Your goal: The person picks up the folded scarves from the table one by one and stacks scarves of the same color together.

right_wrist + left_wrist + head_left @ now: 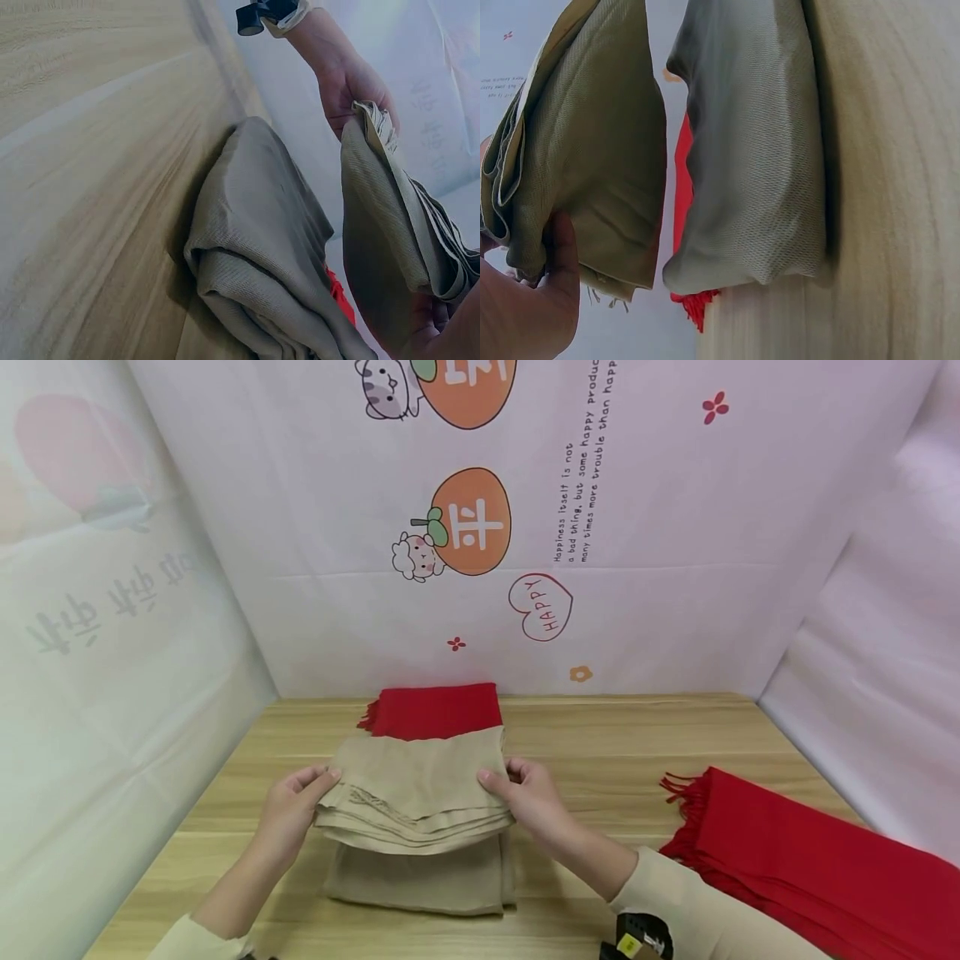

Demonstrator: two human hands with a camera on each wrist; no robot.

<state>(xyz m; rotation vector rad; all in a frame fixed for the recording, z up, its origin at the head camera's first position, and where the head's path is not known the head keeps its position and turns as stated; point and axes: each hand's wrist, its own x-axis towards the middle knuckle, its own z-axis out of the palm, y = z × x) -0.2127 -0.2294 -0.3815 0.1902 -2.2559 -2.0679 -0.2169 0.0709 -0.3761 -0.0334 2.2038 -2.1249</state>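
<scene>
The raised beige bundle (420, 789) hides part of the lower beige cloth (420, 881) and the near edge of the far red cloth (438, 710); the right-hand red cloth (810, 860) runs out of frame. The left hand (292, 799) pinches the bundle's left edge, the right hand (536, 797) its right, some fingers hidden behind. Bare table (607, 735) lies to the right. The wrist views show a gap between bundle and lower cloth.

Looks like a makeshift tabletop booth, curtained off.
Closed in on three sides by white sheets (652, 610) printed with cartoon fruit (472, 522) and lettering (588, 468), around a wooden tabletop (622, 735); cannot tell the room beyond.
</scene>
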